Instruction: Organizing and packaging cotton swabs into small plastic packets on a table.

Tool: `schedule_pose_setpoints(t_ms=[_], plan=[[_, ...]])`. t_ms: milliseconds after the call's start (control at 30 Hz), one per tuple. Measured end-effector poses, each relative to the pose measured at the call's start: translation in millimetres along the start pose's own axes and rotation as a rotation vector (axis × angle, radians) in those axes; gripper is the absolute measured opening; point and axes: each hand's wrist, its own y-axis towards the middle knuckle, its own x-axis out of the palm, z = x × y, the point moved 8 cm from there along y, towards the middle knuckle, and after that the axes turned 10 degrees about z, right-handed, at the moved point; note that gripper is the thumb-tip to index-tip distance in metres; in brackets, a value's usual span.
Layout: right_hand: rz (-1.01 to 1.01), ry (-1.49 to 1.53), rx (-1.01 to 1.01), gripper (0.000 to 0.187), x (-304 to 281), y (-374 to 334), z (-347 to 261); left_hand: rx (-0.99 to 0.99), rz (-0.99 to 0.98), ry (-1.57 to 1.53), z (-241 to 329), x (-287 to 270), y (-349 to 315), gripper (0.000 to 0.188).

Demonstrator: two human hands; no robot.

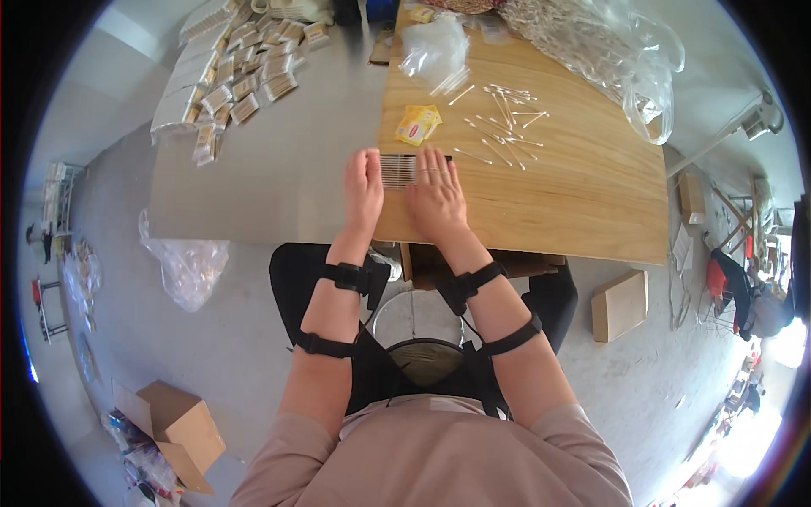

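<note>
A single head-worn fisheye view is directed steeply downward from above the person; the wooden table [549, 186] is seen close, and edges are bent toward the rim.

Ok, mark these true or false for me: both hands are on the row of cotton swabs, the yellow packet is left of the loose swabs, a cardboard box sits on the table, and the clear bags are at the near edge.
1. Both hands rest at the row of cotton swabs: true; left hand and right hand flank it, palms down.
2. The yellow packet lies left of the loose cotton swabs: true.
3. A cardboard box sits on the wooden table: false; the cardboard boxes are on the floor.
4. The clear plastic bags lie at the near edge: false; they are at the far end.
</note>
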Motion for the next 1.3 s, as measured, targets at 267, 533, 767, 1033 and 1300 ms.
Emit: schedule_pose_setpoints(t_ms=[267, 533, 767, 1033, 1300], plan=[[-0.14, -0.189, 0.057, 0.076, 2, -8, 5, -0.243, -0.119, -0.487, -6, 11, 3, 0.064], [-0.176, -0.215, 0.1, 0.08, 9, -3, -6, -0.346, -0.141, -0.812, -15, 20, 3, 0.072], [-0.148, -0.196, 0.057, 0.078, 11, 3, -5, -0.369, -0.14, -0.79, -10, 20, 4, 0.074], [-0.139, -0.198, 0.057, 0.077, 9, 3, -5, -0.22, -0.094, -0.632, 4, 15, 2, 0.073], [0.28, 0.088, 0.107, 0.043, -22, 47, 25, -0.25, -0.119, -0.714, -7, 27, 0, 0.066]])
